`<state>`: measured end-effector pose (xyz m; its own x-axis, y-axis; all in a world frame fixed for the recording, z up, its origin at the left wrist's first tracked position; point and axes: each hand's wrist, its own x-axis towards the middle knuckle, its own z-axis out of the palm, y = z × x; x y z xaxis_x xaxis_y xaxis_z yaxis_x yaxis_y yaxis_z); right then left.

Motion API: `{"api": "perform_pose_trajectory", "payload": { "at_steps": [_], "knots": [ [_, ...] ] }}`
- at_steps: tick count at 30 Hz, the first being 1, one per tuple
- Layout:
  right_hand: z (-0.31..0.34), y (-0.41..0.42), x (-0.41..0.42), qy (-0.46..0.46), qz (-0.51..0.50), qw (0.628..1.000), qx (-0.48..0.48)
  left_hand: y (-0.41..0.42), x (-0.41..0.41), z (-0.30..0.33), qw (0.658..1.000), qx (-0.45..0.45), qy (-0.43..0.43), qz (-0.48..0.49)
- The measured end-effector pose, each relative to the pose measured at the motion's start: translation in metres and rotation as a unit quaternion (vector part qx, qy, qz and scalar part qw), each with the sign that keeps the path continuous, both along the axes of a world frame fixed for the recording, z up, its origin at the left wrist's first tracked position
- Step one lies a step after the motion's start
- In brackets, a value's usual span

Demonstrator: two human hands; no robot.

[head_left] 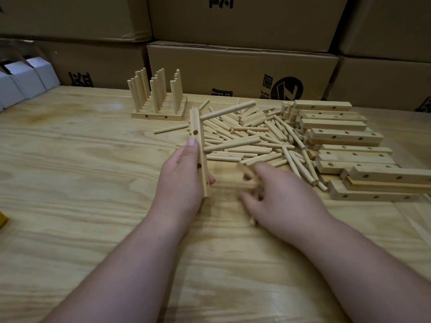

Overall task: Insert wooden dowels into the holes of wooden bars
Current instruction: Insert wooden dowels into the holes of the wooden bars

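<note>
Head view: my left hand (184,176) grips a wooden bar (198,150) standing on end on the table (81,148), with two dowels (227,113) already stuck in it. My right hand (277,194) is blurry near the dowel pile (256,138); I cannot tell if it holds anything. I think the sticks are light, hard and smooth. I would pinch one near its middle.

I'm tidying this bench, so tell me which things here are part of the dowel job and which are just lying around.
Job:
- bar held in the left hand
- loose dowels
- stacked bars
- finished bars with upright dowels
- right hand, blurred, maybe holding a dowel

Lying about:
- cardboard boxes
- white boxes
- yellow thing at the table's left edge
</note>
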<state>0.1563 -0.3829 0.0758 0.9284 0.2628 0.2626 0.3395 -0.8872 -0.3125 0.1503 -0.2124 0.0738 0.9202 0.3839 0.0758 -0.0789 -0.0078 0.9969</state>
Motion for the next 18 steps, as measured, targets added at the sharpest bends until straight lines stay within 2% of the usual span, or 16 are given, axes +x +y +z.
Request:
{"api": "perform_pose_trajectory", "payload": {
  "at_steps": [2,4,6,9,12,18],
  "knots": [
    [0.0,-0.01,0.008,-0.012,-0.07,0.996,0.062,0.001,0.0,0.001,1.0,-0.013,0.014,0.008],
    [0.0,-0.014,0.01,-0.056,-0.083,0.987,0.124,0.001,0.001,0.001,1.0,-0.024,0.018,0.011],
    [0.0,-0.012,0.006,-0.069,-0.034,0.982,0.171,0.001,0.002,0.0,0.999,-0.033,0.016,0.014],
    [-0.002,-0.003,-0.004,-0.014,0.062,0.976,0.208,0.002,0.003,-0.002,0.999,-0.034,0.016,0.013],
    [-0.006,0.0,-0.003,0.019,0.077,0.972,0.221,0.003,0.004,-0.004,0.999,-0.025,0.018,0.006],
    [-0.006,0.002,-0.001,0.009,0.088,0.952,0.293,0.002,0.005,-0.005,0.999,-0.024,0.022,0.001]
  ]
}}
